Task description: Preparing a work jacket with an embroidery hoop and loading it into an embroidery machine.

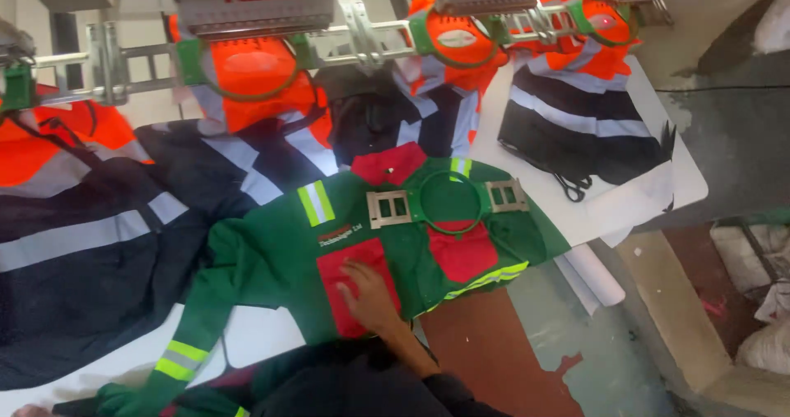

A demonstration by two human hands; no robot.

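Fingers of the right hand [368, 295] lie flat and unclenched on the green jacket [271, 257], beside its hoop [449, 203]; left hand unseen.

There is one view only, from a camera worn on the person's head, looking steeply down and forward across the white table [675, 178]. It sits close above the table's near edge, so the person's own dark sleeve [370, 384] fills the bottom of the view just below that edge. Beyond the table's far edge the view reaches the metal frame [370, 43] of an embroidery machine, cut off at the top. To the right of the table it takes in the floor [625, 351]. The picture is tilted, the table's edge running slantwise.
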